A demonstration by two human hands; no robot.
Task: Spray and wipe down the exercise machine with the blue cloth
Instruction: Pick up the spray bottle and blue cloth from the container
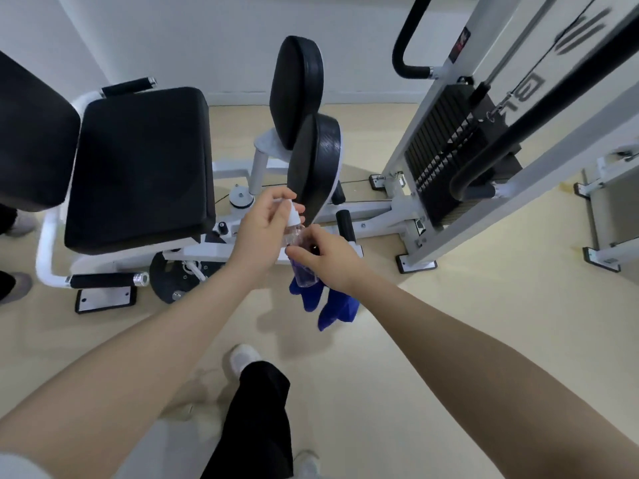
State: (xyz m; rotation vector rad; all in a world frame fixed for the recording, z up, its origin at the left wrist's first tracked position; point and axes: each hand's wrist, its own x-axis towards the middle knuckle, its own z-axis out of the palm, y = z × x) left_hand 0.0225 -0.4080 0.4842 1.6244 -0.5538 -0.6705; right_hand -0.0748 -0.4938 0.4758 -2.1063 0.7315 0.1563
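1. Right now the person stands in front of the exercise machine, and both hands meet over the floor, just near the closer black leg pad.
2. The left hand curls its fingers round the white top of the small clear spray bottle. It looks like one finger is on the pump, but that part is too small to be sure.
3. The right hand pinches the bottle's body and also holds the blue cloth, which hangs down below it in two floppy bits.
4. The bottle could slip. One hand has two things to hold, so if it lets go a little for the cloth, the bottle might drop on the floor.
5. The cloth could fall too, for the same reason.
6. The spray could miss. The top seems to face the near pad, but the way it points is hard to see, so the mist might land on a hand or the floor and make it slippery.
7. No part of the machine looks wet yet, so the wiping is likely all still to do.
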